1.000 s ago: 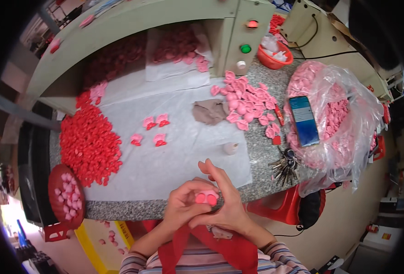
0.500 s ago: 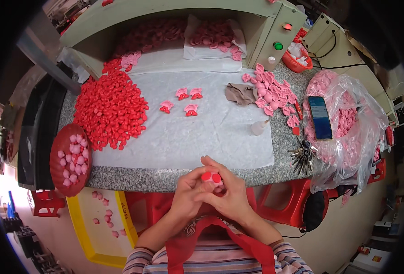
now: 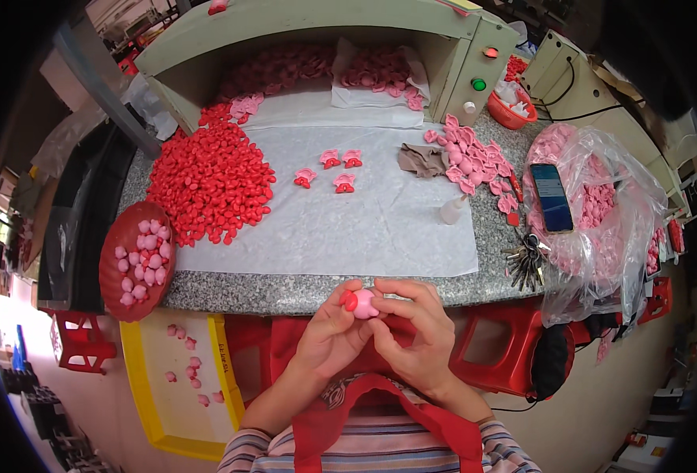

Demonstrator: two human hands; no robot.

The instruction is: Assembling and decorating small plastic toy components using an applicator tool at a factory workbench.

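Just off the near edge of the worktop, a small round pink figure (image 3: 365, 304) with red oval parts on its left side is held between my two hands. The thumb and fingers of my left hand (image 3: 326, 337) pinch it on the red side. Bent fingers and thumb of my right hand (image 3: 418, 335) grip its pink right side. Four-lobed assemblies are not distinct; several pink pieces with red parts (image 3: 343, 184) lie on the white sheet (image 3: 301, 236) beyond.
A heap of red parts (image 3: 210, 185) lies left, beside a red bowl (image 3: 113, 296) of pink figures. Right are loose pink parts (image 3: 470, 154), a small bottle (image 3: 451, 210), a grey cloth (image 3: 421, 161), keys (image 3: 527, 260) and a phone (image 3: 552, 199). A yellow-rimmed tray (image 3: 145, 394) sits below.
My hands have turned the pink figure so its plain pink side shows and the red parts face left. My fingers have spread from around it. The view has shifted slightly.
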